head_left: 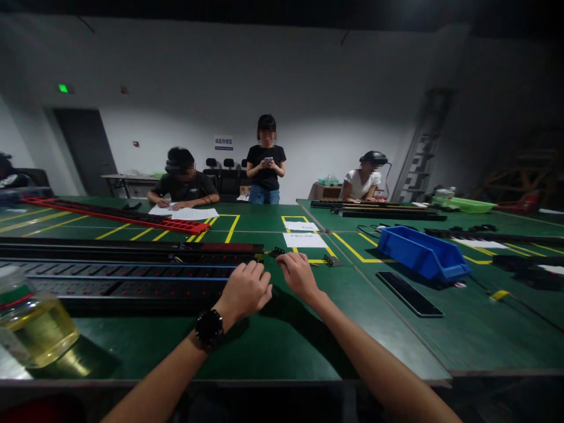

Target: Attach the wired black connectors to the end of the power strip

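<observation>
My left hand (247, 286), with a dark watch on the wrist, is curled at the right end of a long black slotted rail assembly (132, 286) with blue strips and red dots. Its fingertips are hidden, so what it grips does not show. Just to the right, my right hand (298, 272) is closed in a pinch beside the rail's end. A small black bracket (277, 252) appears right by its fingertips; whether they hold it is unclear. Another small metal bracket (331, 261) lies on the green table (299, 346) beyond this hand.
An oil-coloured bottle (39, 326) stands at the left. To the right are a blue bin (420, 255) and a phone-like dark slab (409, 294). Paper sheets (304, 239), a red rail (118, 214) and black bars (379, 210) lie farther back. Three people are across the table.
</observation>
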The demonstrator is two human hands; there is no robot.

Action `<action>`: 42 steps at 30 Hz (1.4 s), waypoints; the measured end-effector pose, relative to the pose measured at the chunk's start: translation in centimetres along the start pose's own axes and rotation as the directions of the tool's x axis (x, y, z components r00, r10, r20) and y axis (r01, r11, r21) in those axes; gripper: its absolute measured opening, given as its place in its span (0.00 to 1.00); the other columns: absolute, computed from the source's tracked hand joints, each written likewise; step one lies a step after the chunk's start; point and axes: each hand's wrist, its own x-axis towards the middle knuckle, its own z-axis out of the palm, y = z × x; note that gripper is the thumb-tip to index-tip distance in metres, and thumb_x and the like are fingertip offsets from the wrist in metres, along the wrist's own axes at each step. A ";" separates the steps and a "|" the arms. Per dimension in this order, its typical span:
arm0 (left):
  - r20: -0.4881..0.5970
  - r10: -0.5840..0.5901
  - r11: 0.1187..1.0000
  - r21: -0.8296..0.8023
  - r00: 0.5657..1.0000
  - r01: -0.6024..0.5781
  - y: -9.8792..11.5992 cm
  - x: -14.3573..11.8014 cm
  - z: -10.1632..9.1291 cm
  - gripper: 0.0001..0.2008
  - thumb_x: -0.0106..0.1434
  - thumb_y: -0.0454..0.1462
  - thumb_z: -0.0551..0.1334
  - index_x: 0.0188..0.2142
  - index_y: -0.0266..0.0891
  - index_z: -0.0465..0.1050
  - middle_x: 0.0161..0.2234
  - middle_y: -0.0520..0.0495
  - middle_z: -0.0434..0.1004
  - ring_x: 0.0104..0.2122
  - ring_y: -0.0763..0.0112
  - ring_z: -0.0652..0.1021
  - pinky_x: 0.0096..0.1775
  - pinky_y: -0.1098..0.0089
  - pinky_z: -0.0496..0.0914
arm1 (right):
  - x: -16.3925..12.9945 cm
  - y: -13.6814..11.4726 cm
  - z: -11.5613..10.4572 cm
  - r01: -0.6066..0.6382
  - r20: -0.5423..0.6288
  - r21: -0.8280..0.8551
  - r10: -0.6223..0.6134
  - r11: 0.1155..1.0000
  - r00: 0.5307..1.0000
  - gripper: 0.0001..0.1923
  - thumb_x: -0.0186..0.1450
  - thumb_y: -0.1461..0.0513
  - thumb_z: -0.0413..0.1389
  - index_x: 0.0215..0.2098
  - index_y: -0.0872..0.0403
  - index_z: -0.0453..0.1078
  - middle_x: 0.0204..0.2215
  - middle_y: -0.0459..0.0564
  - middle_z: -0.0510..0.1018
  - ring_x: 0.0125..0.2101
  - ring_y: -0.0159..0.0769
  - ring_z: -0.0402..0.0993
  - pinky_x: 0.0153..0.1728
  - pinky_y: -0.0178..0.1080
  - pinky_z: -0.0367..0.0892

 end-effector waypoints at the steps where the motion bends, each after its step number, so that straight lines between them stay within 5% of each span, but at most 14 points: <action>1: 0.006 0.055 0.998 0.005 0.998 -0.055 0.0 0.5 -0.1 0.11 0.72 0.39 0.55 0.41 0.38 0.75 0.42 0.37 0.76 0.44 0.54 0.73 0.41 0.57 0.65 | -0.3 -0.1 0.1 0.009 0.004 0.020 -0.009 1.000 1.000 0.13 0.74 0.67 0.49 0.45 0.51 0.75 0.41 0.51 0.82 0.44 0.41 0.75 0.51 0.43 0.59; 10: 0.033 0.129 0.990 0.048 0.991 -0.131 -0.7 3.1 0.6 0.11 0.72 0.34 0.53 0.49 0.37 0.71 0.44 0.38 0.74 0.44 0.55 0.73 0.40 0.59 0.66 | -1.1 -1.2 1.5 0.086 -0.009 0.118 -0.086 0.989 0.996 0.10 0.68 0.70 0.50 0.40 0.53 0.72 0.39 0.53 0.78 0.42 0.42 0.71 0.44 0.41 0.62; 17: 0.087 0.127 0.991 0.039 0.988 -0.131 -1.8 3.1 1.4 0.10 0.71 0.33 0.56 0.49 0.37 0.71 0.45 0.38 0.75 0.44 0.56 0.74 0.41 0.60 0.68 | -1.2 -1.7 1.9 0.013 -0.006 0.167 -0.013 0.986 1.000 0.07 0.71 0.68 0.51 0.42 0.52 0.70 0.39 0.53 0.79 0.40 0.42 0.72 0.44 0.41 0.64; 26: 0.085 0.040 0.967 -0.256 0.996 -0.017 -3.0 3.8 1.3 0.09 0.72 0.34 0.57 0.48 0.37 0.74 0.44 0.41 0.79 0.45 0.59 0.77 0.48 0.62 0.72 | -1.2 -1.8 1.3 0.006 -0.089 0.267 0.019 0.964 0.996 0.16 0.72 0.66 0.51 0.57 0.54 0.68 0.44 0.55 0.81 0.43 0.43 0.76 0.49 0.44 0.67; 34: 0.048 -0.108 0.757 -0.643 0.993 0.114 -4.3 4.2 3.2 0.10 0.71 0.36 0.57 0.41 0.39 0.78 0.40 0.45 0.84 0.40 0.66 0.81 0.47 0.66 0.73 | -1.0 -1.8 1.3 0.062 -0.157 0.217 -0.028 0.974 0.987 0.14 0.75 0.62 0.51 0.56 0.53 0.71 0.44 0.55 0.81 0.44 0.44 0.76 0.48 0.45 0.69; 38: -0.008 -0.244 0.775 -0.602 0.970 0.191 -5.4 4.0 3.7 0.12 0.71 0.37 0.55 0.42 0.39 0.78 0.41 0.45 0.85 0.40 0.65 0.82 0.48 0.66 0.74 | -0.5 -1.4 0.8 -0.042 -0.238 0.178 0.084 0.983 0.968 0.14 0.74 0.61 0.53 0.56 0.53 0.70 0.49 0.57 0.79 0.51 0.47 0.73 0.53 0.47 0.67; 42: 0.052 -0.321 0.851 -0.421 0.946 0.313 -6.3 3.6 4.3 0.14 0.72 0.35 0.53 0.43 0.39 0.79 0.44 0.43 0.85 0.45 0.64 0.82 0.52 0.65 0.73 | -0.4 -0.6 1.0 -0.220 -0.215 0.218 0.267 0.951 0.939 0.16 0.73 0.60 0.51 0.57 0.54 0.68 0.46 0.56 0.78 0.43 0.43 0.76 0.44 0.43 0.70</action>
